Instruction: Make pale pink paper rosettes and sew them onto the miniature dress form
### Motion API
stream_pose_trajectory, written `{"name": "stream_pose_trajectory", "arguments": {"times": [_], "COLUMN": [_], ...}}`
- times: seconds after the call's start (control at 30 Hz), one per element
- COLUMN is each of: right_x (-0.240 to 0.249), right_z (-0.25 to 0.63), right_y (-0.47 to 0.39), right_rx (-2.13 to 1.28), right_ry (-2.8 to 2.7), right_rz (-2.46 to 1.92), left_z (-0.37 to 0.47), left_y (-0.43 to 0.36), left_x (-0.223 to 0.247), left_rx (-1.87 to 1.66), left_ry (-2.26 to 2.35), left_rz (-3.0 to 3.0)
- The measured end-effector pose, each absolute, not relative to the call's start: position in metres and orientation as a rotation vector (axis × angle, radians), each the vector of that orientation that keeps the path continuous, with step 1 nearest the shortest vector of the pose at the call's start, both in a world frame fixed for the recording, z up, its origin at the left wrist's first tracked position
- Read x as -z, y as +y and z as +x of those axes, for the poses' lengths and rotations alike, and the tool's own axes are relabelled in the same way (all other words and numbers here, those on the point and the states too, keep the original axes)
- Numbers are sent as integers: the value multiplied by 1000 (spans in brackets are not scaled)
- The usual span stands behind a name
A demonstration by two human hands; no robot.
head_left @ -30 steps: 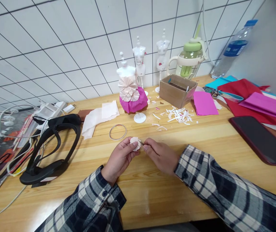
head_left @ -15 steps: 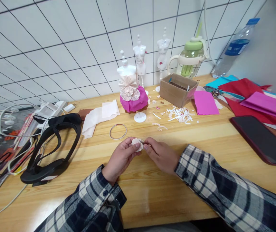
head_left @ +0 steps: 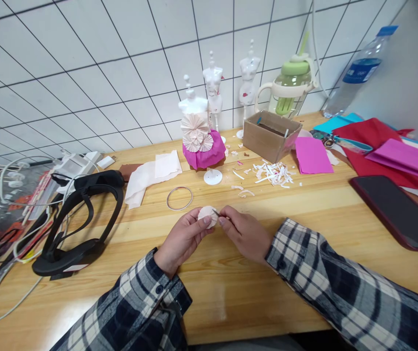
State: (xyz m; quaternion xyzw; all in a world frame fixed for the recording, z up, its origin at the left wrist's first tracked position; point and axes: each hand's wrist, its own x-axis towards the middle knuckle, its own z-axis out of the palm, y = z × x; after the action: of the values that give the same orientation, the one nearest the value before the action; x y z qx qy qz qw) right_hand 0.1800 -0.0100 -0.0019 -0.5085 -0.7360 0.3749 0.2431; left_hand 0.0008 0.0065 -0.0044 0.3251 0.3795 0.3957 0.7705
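My left hand [head_left: 187, 235] pinches a small round piece of pale pink pleated paper [head_left: 206, 212] between thumb and fingers. Against that disc's right edge, my right hand [head_left: 244, 231] holds slim, pointed metal tweezers [head_left: 216, 213]; most of them is hidden in the fingers. Both hands are just above the table, close together. Beyond them stands a small white dress form [head_left: 193, 106] with a magenta paper skirt [head_left: 205, 157] and pale pink pleated rosettes [head_left: 196, 131] on its front. A thin metal ring [head_left: 179, 198] lies on the wood beyond my left hand.
Pale paper strips [head_left: 153, 176] and a black headset frame [head_left: 80, 219] lie left. Paper shreds [head_left: 274, 173], a cardboard box [head_left: 271, 136] and magenta paper [head_left: 313, 155] are at back right. A phone [head_left: 399, 212] lies far right. Two bare dress forms [head_left: 249, 78] stand behind.
The pale pink paper disc has turned slightly and shows more of its face. Part of another person's hand at the far left edge is gone from view. My hands have barely moved.
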Motion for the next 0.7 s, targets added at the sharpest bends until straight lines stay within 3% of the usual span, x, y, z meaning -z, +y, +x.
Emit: {"name": "stream_pose_trajectory", "arguments": {"times": [0.7], "right_x": [0], "right_z": [179], "right_y": [-11], "right_rx": [-1066], "right_ry": [-1980], "right_rz": [-1361], "left_z": [3], "left_y": [6], "left_x": [5], "left_rx": [-859], "left_ry": [843], "left_rz": [692]}}
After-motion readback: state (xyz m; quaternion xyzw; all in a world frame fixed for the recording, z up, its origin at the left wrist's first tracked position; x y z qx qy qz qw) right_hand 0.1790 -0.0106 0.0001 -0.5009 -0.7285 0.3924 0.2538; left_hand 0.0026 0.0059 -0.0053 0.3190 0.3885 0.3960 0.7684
